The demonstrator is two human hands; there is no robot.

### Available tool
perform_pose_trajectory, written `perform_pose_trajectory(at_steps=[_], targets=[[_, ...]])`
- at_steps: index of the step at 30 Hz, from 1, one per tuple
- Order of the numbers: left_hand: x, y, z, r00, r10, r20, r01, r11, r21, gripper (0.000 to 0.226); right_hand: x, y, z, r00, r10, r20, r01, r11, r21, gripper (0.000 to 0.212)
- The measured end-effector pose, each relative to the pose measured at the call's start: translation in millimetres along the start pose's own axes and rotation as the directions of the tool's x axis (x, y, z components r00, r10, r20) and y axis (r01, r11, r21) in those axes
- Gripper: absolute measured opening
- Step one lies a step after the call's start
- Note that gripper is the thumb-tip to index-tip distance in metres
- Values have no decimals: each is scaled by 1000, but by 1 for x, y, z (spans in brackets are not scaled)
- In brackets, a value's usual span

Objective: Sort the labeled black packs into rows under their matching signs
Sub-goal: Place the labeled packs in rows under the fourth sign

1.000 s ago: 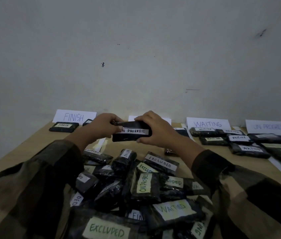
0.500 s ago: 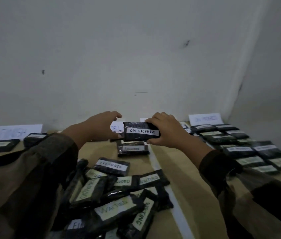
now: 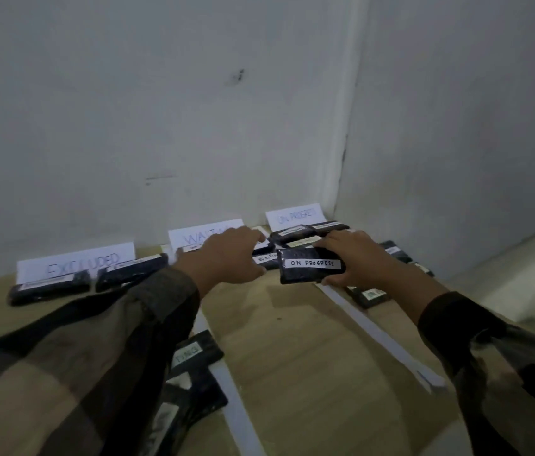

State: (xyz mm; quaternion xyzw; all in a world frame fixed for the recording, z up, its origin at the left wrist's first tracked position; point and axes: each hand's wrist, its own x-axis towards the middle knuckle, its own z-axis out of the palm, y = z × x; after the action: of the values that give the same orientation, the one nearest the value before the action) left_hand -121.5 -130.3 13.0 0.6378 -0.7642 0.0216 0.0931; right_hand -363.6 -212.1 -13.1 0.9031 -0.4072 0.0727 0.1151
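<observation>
Right hand [image 3: 354,258] grips the ON PROGRESS pack [image 3: 311,265] by its right end: fingers curled over the top edge, thumb underneath. Pack is held above the table [image 3: 292,340], label facing the camera, just in front of the row of packs [image 3: 295,232] under the ON PROGRESS sign [image 3: 294,216]. Left hand [image 3: 226,258] sits just beside the pack's left end, fingers loosely curved, holding nothing. It seems apart from the pack, but blur makes that uncertain. It partly covers the WAITING sign [image 3: 205,236].
</observation>
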Motion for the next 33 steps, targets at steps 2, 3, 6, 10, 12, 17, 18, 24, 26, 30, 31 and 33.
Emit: perform_pose_trajectory(at_steps=[2,3,6,10,12,17,18,24,26,30,31,33], targets=[[11,23,12,999,46,7,-45,999,-23,59,-18,20,3,999,26,26,-26,1000,-15,73],[16,34,18,997,72,7,-72,997,-34,59,-27,29,4,998,39,43,-38,999,-23,74],[27,66,36,992,123,12,-121,989,-82,56,-52,56,9,995,70,71,-69,998,-13,73],[38,105,62,985,171,37,-166,979,-114,54,-84,86,16,979,141,150,-144,989,11,78],[41,119,74,982,185,36,-180,977,-118,57,-97,97,20,969,168,180,-177,984,35,79],[45,142,97,985,160,60,-151,980,-127,49,-119,118,35,957,177,228,-202,975,89,72],[45,144,100,986,152,72,-142,982,-125,45,-121,120,38,955,171,242,-197,977,85,71],[38,144,110,985,112,133,-93,985,-143,51,-125,124,52,919,168,357,-167,985,-34,71],[33,144,112,985,110,136,-90,985,-149,48,-125,124,54,916,173,363,-162,985,-59,70],[25,144,117,983,107,151,-87,987,-134,49,-125,123,55,926,183,331,-170,983,-70,67],[24,144,117,983,105,152,-85,988,-131,49,-125,122,55,927,185,327,-170,983,-74,66],[23,144,116,983,104,149,-85,988,-126,49,-125,120,55,928,191,319,-170,981,-92,65]])
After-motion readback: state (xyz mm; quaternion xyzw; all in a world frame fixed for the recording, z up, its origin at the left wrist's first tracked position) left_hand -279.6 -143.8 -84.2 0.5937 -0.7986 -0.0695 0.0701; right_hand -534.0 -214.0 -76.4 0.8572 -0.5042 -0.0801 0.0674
